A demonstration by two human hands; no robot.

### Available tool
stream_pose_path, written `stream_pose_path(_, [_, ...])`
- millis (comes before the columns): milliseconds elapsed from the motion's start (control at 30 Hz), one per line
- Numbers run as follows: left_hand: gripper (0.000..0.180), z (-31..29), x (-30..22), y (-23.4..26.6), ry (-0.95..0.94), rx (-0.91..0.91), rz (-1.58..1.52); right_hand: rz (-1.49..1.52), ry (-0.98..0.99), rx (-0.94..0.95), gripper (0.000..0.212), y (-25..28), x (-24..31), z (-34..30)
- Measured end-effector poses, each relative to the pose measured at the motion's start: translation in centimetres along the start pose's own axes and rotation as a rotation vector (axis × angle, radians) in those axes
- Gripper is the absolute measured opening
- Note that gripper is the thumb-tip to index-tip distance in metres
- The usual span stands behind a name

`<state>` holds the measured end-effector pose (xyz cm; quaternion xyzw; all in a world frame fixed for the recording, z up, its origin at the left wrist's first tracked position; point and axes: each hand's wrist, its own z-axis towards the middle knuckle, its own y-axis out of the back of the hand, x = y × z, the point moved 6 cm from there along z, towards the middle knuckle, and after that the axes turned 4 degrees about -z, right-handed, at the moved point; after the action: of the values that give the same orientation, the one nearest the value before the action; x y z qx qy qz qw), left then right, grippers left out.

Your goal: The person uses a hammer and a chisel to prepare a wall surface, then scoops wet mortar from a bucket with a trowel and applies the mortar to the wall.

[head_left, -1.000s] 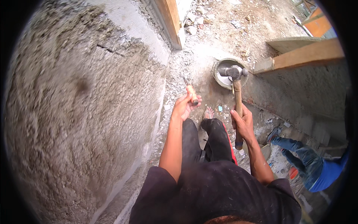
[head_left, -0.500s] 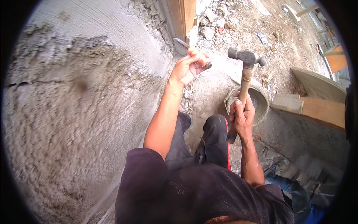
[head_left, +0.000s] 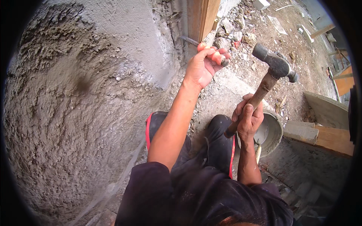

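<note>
My left hand (head_left: 205,69) is closed around a slim metal chisel (head_left: 189,40). The chisel's flattened tip points left at the rough wall edge beside a wooden post (head_left: 207,19); whether it touches is unclear. Its blunt butt end sticks out on the other side of my fingers. In my right hand (head_left: 249,118), a ball-peen hammer (head_left: 277,64) is gripped midway along its wooden handle. The hammer is raised and tilted, its dark head up and to the right, apart from the chisel. Part of the handle's lower end shows below my fist.
Rough, partly plastered wall (head_left: 83,113) fills the left side. A mortar-coated bucket (head_left: 277,132) stands beside my right forearm, with a pale handle (head_left: 258,152) in it. Rubble (head_left: 237,30) lies beyond the post. Boards (head_left: 332,139) lie at the right.
The view has shifted, and both hands appear farther right. The hammer leans more to the right than before. My grips on the chisel and hammer stay the same.
</note>
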<state>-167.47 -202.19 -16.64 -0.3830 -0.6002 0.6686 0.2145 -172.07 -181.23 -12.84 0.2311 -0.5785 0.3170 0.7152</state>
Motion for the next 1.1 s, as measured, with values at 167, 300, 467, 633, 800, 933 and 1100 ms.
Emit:
stream_pose_path(167, [0.022, 0.0, 0.5, 0.2, 0.009, -0.109, 0.099, -0.001, 0.032, -0.026, 0.041, 1.2, -0.3, -0.8])
stream_pose_path(300, [0.021, 0.5, 0.6, -0.5, -0.030, -0.098, 0.133, -0.019, 0.119, -0.069, 0.042, 2.6, 0.0, -1.0])
stream_pose_path(467, [0.020, 1.1, 0.4, -0.7, -0.045, -0.109, 0.141, -0.053, 0.125, -0.080, 0.044, 2.5, 0.7, -0.7])
stream_pose_path(633, [0.029, 1.5, -0.5, -1.4, -0.084, -0.031, 0.158, 0.159, 0.236, -0.161, 0.050, 2.5, 1.1, -0.9])
stream_pose_path(800, [0.038, 2.1, -0.9, -2.6, -0.115, -0.021, 0.197, -0.110, 0.155, -0.131, 0.032, -0.5, -2.4, 0.0])
stream_pose_path(933, [0.042, 1.8, -1.7, -2.0, -0.143, -0.038, 0.179, -0.005, -0.163, -0.029, 0.028, 0.6, -3.3, 0.4])
stream_pose_path(1100, [0.042, 2.2, -1.3, -2.6, -0.136, -0.040, 0.233, 0.108, 0.185, -0.199, 0.030, 0.4, -1.6, 0.7])
